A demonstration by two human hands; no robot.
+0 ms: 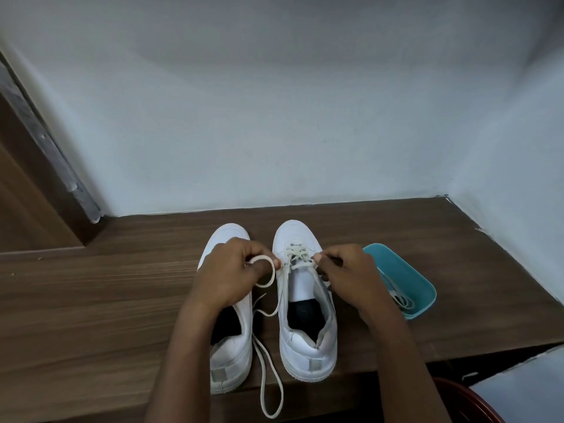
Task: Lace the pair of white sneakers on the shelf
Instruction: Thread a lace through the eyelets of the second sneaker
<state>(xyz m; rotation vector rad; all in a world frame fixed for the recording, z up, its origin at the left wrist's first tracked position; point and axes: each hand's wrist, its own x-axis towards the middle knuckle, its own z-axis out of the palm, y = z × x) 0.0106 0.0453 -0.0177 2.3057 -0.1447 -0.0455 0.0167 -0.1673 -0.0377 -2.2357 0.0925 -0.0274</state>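
White leather sneaker [305, 343] on brown wooden shelf [91, 300], half-laced. Left hand [227, 270] fingers [256, 247] pinched on cream flat lace [261, 258] loop; right hand [348, 271] fingers [331, 254] pinched on it at eyelets. Risk: uneven pull leaving one end short.

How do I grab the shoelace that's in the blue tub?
Pinch the coiled shoelace at its bunched middle, coming straight down from above. The blue tub is open on top and its walls block the sides; the loops lie loosely piled, so a pinch there should lift them together.
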